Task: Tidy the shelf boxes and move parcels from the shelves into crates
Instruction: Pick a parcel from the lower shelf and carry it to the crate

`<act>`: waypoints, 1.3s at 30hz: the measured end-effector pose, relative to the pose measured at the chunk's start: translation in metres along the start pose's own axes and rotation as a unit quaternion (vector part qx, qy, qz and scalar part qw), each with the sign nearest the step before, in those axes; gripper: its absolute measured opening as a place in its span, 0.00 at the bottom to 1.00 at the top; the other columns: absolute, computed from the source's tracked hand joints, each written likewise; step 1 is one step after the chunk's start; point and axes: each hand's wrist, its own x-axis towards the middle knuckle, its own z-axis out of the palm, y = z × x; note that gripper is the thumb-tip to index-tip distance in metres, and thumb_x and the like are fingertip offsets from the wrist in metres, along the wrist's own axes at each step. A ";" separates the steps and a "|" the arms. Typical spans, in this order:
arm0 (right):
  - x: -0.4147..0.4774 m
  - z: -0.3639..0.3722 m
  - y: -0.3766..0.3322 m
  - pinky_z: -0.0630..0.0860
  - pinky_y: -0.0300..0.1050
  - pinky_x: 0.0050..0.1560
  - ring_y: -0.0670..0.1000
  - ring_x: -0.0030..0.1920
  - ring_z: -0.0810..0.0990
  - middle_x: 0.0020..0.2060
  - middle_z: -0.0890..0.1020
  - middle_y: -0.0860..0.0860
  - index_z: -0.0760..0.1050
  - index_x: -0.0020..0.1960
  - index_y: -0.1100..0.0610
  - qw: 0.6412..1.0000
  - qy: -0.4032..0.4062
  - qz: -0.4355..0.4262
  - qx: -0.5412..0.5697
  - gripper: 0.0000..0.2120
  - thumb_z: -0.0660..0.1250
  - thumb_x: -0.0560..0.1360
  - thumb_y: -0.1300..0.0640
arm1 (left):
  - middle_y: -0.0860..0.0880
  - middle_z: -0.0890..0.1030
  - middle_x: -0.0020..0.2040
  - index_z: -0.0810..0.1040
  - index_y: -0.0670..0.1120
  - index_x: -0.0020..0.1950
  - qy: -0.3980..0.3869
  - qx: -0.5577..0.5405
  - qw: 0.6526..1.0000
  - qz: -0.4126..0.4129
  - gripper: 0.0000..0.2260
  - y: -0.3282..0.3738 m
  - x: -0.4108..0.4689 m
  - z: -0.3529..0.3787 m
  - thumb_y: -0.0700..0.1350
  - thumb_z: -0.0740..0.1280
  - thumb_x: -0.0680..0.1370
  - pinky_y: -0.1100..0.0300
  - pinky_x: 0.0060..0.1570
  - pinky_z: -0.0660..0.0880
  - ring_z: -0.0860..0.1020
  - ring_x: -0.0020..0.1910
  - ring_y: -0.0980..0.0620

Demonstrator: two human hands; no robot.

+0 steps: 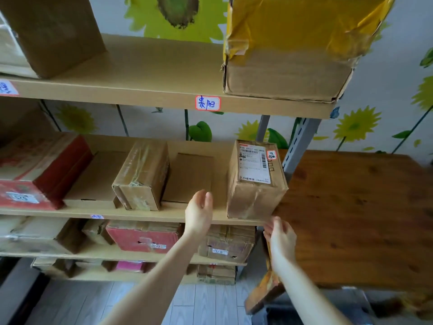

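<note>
A brown cardboard parcel with a white shipping label [255, 179] stands at the right end of the middle shelf [164, 213], its front corner over the shelf edge. My left hand [199, 213] is open just left of the parcel, palm toward it, not touching. Below the parcel's front right corner, my right hand [281, 240] is open too, with its fingertips close to the corner. A taped brown box [143, 177] and a flat cardboard box [189, 179] lie further left on the same shelf.
A red box [39, 170] sits at the shelf's left end. A yellow-taped carton [293, 48] and a brown carton [54, 31] stand on the upper shelf. Lower shelves hold several parcels. A wooden table [356, 216] stands to the right.
</note>
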 end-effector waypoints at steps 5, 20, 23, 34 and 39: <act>-0.034 0.059 0.026 0.76 0.51 0.56 0.54 0.51 0.80 0.49 0.81 0.56 0.76 0.47 0.56 0.981 -0.148 -0.026 -0.127 0.07 0.60 0.78 0.58 | 0.42 0.77 0.47 0.74 0.36 0.50 0.056 0.161 0.985 0.007 0.10 -0.024 0.028 -0.051 0.41 0.56 0.79 0.57 0.44 0.67 0.74 0.48 0.42; -0.025 0.157 -0.006 0.65 0.46 0.66 0.55 0.69 0.67 0.70 0.69 0.55 0.64 0.71 0.57 0.963 -0.067 -0.047 -0.258 0.23 0.61 0.78 0.54 | 0.42 0.81 0.47 0.77 0.38 0.55 0.001 0.107 0.993 -0.047 0.12 -0.040 0.077 -0.088 0.43 0.63 0.76 0.61 0.44 0.67 0.77 0.48 0.42; -0.031 0.148 -0.011 0.65 0.45 0.66 0.54 0.67 0.69 0.67 0.72 0.54 0.69 0.67 0.56 0.970 -0.056 -0.069 -0.226 0.19 0.63 0.77 0.58 | 0.48 0.78 0.46 0.74 0.44 0.54 0.007 -0.060 0.996 -0.065 0.10 -0.028 0.075 -0.086 0.42 0.66 0.74 0.53 0.51 0.75 0.77 0.48 0.46; -0.046 0.164 -0.086 0.78 0.39 0.36 0.51 0.48 0.82 0.49 0.83 0.51 0.76 0.50 0.50 0.975 -0.218 0.022 -0.024 0.15 0.67 0.70 0.41 | 0.54 0.79 0.48 0.73 0.49 0.58 -0.143 -0.084 0.982 0.092 0.20 0.009 0.056 -0.090 0.37 0.72 0.69 0.68 0.44 0.73 0.78 0.47 0.55; -0.044 0.155 -0.085 0.78 0.52 0.52 0.54 0.51 0.80 0.49 0.82 0.53 0.74 0.46 0.52 0.986 -0.164 -0.029 0.013 0.05 0.68 0.73 0.52 | 0.51 0.80 0.47 0.80 0.43 0.55 -0.135 0.007 0.978 0.158 0.09 0.016 0.054 -0.095 0.38 0.66 0.76 0.78 0.42 0.68 0.76 0.45 0.58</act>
